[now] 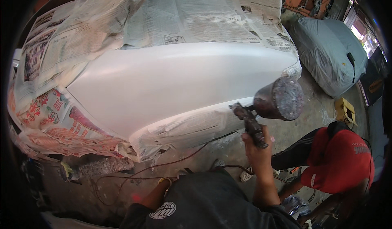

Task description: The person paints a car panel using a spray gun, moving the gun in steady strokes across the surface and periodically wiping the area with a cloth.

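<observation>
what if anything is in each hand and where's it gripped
The right hand holds a spray gun by its handle end, clear of the cup. The left hand is hidden, so its hold cannot be told.

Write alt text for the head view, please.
A right hand holds a dark spray gun with a mottled gray cup near a curved white car panel bordered by printed newspaper; a red-shirted co-worker bends nearby.

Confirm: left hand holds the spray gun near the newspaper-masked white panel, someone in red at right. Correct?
Not left: the head view shows the right hand holding the spray gun near the newspaper-masked white panel, someone in red at right.
</observation>
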A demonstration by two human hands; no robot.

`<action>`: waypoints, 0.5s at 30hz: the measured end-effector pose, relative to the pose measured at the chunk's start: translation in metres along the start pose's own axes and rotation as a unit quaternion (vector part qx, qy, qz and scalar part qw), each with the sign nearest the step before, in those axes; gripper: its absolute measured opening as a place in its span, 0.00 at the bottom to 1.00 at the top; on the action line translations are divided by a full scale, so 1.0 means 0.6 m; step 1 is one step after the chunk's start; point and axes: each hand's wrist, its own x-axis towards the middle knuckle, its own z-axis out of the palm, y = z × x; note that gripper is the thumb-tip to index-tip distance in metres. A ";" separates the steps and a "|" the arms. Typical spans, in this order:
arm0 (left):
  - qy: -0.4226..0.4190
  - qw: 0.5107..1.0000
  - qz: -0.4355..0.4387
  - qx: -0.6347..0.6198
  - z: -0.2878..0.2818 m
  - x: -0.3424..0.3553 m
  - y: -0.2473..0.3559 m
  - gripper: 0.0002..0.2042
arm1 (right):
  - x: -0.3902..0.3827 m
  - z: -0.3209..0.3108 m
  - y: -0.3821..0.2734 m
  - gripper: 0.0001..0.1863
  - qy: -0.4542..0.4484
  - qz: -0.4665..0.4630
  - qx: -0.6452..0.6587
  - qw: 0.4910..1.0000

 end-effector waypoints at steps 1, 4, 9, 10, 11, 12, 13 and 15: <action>-0.003 1.000 -0.003 0.002 0.002 0.002 -0.009 0.20 | -0.008 0.020 -0.009 0.20 -0.018 -0.003 0.004 1.000; -0.009 1.000 -0.016 0.010 0.000 0.007 -0.041 0.20 | -0.030 0.066 -0.069 0.21 -0.077 -0.038 -0.005 0.996; -0.016 0.999 -0.032 0.026 -0.001 0.017 -0.084 0.20 | -0.061 0.124 -0.129 0.20 -0.181 -0.075 0.017 0.980; -0.018 0.999 -0.032 0.031 -0.005 0.019 -0.088 0.20 | -0.064 0.131 -0.134 0.20 -0.197 -0.073 0.032 0.977; -0.020 0.999 -0.033 0.033 -0.007 0.020 -0.091 0.20 | -0.066 0.134 -0.139 0.20 -0.187 -0.067 0.043 0.979; -0.022 0.998 -0.034 0.037 -0.008 0.022 -0.092 0.20 | -0.067 0.137 -0.145 0.19 -0.178 -0.062 0.053 0.981; -0.024 0.998 -0.034 0.038 -0.008 0.025 -0.093 0.20 | -0.068 0.140 -0.150 0.19 -0.169 -0.056 0.064 0.982; -0.025 0.998 -0.034 0.041 -0.012 0.031 -0.097 0.20 | -0.065 0.127 -0.149 0.19 -0.088 -0.018 0.013 0.996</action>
